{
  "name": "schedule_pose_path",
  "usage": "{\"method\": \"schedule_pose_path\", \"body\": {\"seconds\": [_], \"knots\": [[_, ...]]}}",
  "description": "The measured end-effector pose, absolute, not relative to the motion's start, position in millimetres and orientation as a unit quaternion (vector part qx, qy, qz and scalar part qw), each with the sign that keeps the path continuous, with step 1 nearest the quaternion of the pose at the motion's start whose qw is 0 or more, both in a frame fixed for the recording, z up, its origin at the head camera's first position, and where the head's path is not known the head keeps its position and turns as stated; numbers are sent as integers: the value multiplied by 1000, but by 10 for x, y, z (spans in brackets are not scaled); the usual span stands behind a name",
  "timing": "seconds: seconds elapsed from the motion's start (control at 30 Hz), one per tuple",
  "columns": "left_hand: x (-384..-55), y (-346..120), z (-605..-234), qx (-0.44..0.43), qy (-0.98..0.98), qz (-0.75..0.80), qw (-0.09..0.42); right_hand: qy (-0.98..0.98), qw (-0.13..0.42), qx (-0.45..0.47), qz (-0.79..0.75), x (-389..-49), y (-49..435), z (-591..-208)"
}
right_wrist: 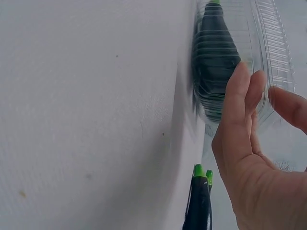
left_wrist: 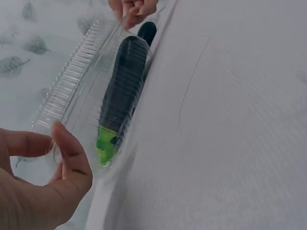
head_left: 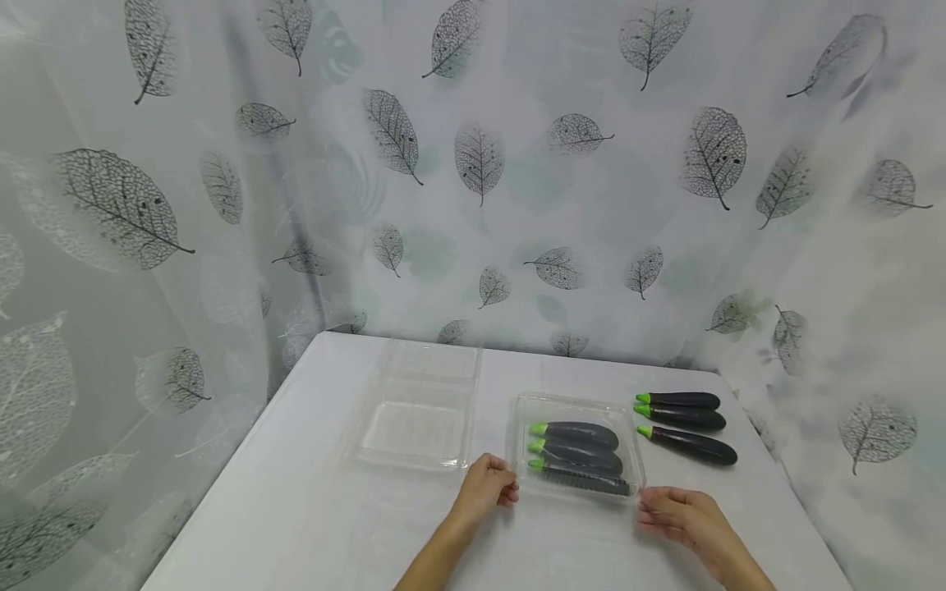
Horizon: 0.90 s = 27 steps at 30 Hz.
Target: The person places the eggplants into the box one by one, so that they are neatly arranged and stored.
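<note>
A clear plastic clamshell box (head_left: 521, 402) with ribbed walls lies on the table, its lid down over three dark eggplants (head_left: 580, 453) with green stems, set side by side. My left hand (head_left: 484, 488) pinches the rim at the box's front left corner between thumb and forefinger. At the front right corner my right hand (head_left: 683, 517) grips the rim, thumb on top and fingers along the side wall. Both wrist views show this hold, with the left hand (left_wrist: 57, 177) and the right hand (right_wrist: 254, 143) close to the ribbed edge.
Three more eggplants (head_left: 687, 443) lie loose right of the box, stems pointing left. A second clear clamshell box (head_left: 362, 447) stands open at the left, its lid folded back. Leaf-printed curtains (head_left: 480, 164) hang behind and beside the white table (head_left: 296, 509).
</note>
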<state>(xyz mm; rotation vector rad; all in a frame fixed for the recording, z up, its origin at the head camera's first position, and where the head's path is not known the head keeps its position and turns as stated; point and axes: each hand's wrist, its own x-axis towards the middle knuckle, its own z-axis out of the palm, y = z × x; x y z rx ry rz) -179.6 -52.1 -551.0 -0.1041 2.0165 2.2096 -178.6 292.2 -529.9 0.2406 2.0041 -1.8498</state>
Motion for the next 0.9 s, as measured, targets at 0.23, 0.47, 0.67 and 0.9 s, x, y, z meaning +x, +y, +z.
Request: {"method": "schedule_pose_path", "body": {"seconds": [0.23, 0.47, 0.67, 0.9], "knots": [[-1803, -504, -5525, -58, 647, 756, 77, 689, 220, 86, -685, -1813, 2964, -5336], [-1801, -481, -5496, -60, 640, 763, 69, 687, 218, 92, -687, -1826, 2957, -5326], [-1811, -454, -5516, -62, 631, 771, 56, 695, 203, 102, -682, -1828, 2937, -5320], [-1843, -419, -5518, -64, 626, 776, 50, 719, 161, 128, -664, -1841, 2892, -5342]]}}
